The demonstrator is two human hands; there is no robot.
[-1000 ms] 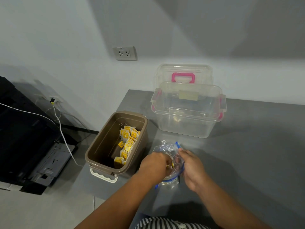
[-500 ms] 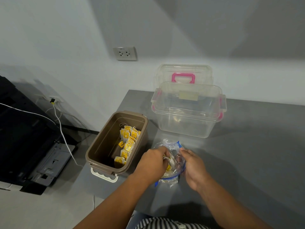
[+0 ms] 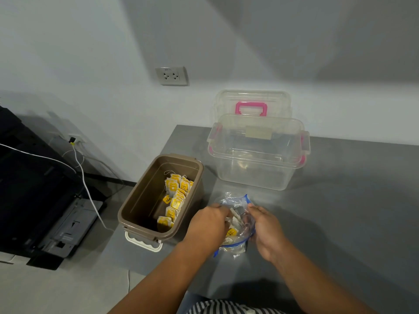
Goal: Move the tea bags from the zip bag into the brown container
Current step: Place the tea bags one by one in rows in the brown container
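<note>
A clear zip bag (image 3: 240,205) with a blue seal lies crumpled on the grey table, open at the top. My left hand (image 3: 207,225) reaches into it and is closed on white tea bags (image 3: 233,219), one with a yellow tag. My right hand (image 3: 266,230) grips the bag's right edge and holds it open. Just left of the bag stands the brown container (image 3: 138,196), its right side lined with several yellow-tagged tea bags (image 3: 175,196).
A clear plastic box (image 3: 258,164) with pink latches stands behind the zip bag, its lid with a pink handle leaning against the wall. The grey table (image 3: 340,200) ends just left of the brown container. A black printer (image 3: 34,189) and white cables sit lower left.
My left hand has drawn up out of the zip bag a little, pulling white tea bags into view at the bag's mouth. My right hand stays on the bag's edge.
</note>
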